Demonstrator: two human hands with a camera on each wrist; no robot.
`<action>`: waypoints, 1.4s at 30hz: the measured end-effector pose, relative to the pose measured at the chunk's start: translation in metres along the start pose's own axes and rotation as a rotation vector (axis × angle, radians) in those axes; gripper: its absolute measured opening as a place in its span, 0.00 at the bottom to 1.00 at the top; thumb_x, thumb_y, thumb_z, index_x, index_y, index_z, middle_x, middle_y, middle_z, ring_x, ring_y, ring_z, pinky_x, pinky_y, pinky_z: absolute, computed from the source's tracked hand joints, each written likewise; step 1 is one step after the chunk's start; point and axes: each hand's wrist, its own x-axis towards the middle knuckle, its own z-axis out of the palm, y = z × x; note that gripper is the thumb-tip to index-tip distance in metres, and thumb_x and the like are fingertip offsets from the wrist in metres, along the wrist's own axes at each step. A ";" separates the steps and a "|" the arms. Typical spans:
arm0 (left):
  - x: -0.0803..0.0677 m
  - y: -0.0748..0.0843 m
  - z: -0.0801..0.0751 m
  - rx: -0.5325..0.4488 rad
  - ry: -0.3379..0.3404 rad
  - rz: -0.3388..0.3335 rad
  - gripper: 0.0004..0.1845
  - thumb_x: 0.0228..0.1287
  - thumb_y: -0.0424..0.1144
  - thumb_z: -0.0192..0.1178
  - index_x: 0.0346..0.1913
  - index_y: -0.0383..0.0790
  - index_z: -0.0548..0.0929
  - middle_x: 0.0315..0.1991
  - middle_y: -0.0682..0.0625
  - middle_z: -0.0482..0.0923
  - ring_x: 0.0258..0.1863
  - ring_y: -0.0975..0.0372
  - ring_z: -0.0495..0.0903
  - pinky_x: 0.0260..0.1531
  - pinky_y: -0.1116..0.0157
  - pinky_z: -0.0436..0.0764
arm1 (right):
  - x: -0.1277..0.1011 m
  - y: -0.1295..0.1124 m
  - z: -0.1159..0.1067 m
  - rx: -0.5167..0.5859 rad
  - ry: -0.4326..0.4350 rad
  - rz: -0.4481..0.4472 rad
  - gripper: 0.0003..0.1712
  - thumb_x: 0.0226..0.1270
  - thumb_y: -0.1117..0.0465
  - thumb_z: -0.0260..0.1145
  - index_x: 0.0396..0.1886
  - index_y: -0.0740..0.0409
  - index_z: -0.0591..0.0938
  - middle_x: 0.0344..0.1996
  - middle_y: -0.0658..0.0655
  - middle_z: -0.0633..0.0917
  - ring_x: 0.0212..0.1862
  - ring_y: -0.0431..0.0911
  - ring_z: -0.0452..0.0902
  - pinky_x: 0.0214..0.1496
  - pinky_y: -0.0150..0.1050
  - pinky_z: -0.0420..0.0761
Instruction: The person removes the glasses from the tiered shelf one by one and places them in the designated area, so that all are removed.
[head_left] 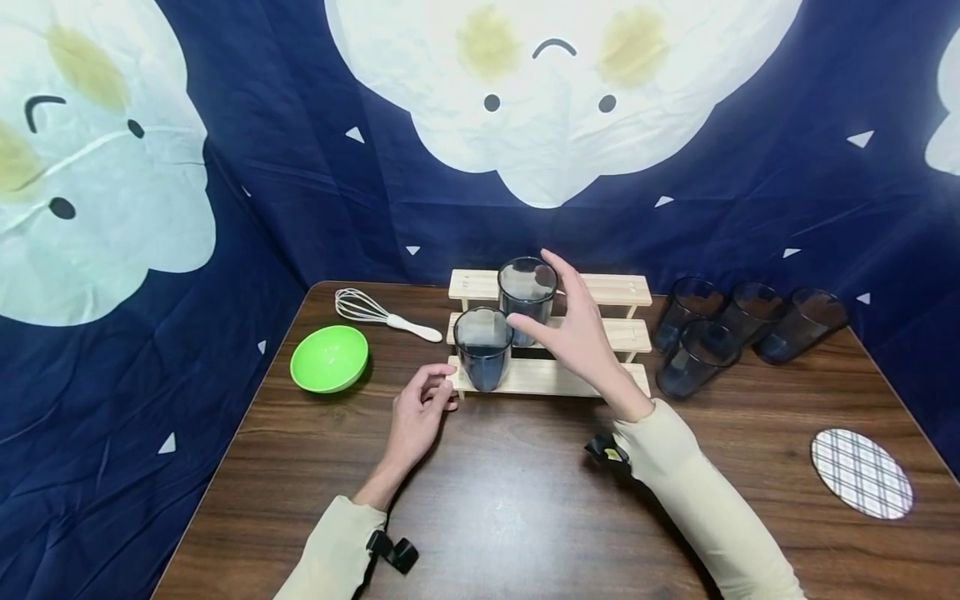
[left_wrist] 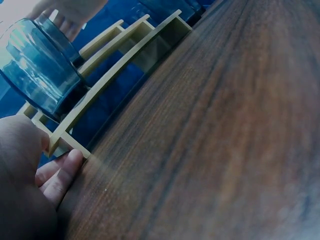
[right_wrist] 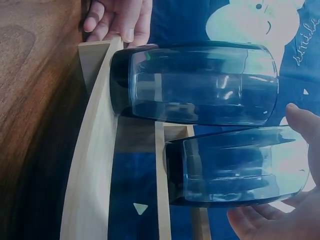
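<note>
I see a transparent smoky-blue tumbler (head_left: 528, 292) upright midway up the wooden rack (head_left: 566, 379), between thumb and fingers of my wide-spread right hand (head_left: 579, 335); my left hand (head_left: 419, 410) pinches the rack's near left end.

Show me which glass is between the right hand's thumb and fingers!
It's the back glass on the wooden rack. The front glass is on the lowest step, outside the right hand; the four other glasses are on the table beside the rack.

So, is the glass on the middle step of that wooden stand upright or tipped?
Upright: the glass opens upward in the head view, its base on the middle step of the wooden stand.
</note>
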 end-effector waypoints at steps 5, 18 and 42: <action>0.000 0.000 0.000 0.001 0.004 -0.002 0.11 0.82 0.25 0.61 0.60 0.29 0.85 0.49 0.32 0.88 0.46 0.50 0.90 0.44 0.64 0.97 | 0.002 0.002 0.003 0.077 0.007 0.000 0.57 0.65 0.55 0.87 0.89 0.44 0.64 0.72 0.55 0.80 0.65 0.55 0.82 0.61 0.53 0.91; -0.001 -0.001 0.001 -0.005 0.004 0.002 0.11 0.82 0.25 0.61 0.60 0.29 0.85 0.49 0.31 0.88 0.45 0.54 0.90 0.43 0.65 0.97 | 0.005 0.007 0.006 0.038 0.041 -0.035 0.52 0.64 0.54 0.87 0.84 0.42 0.71 0.63 0.54 0.85 0.51 0.50 0.83 0.47 0.41 0.85; 0.000 0.003 0.001 -0.006 0.002 -0.012 0.11 0.82 0.24 0.60 0.60 0.28 0.85 0.49 0.31 0.88 0.45 0.51 0.90 0.44 0.65 0.97 | 0.000 0.005 0.001 0.051 0.175 -0.044 0.50 0.57 0.59 0.91 0.78 0.50 0.77 0.59 0.59 0.88 0.60 0.52 0.85 0.58 0.47 0.90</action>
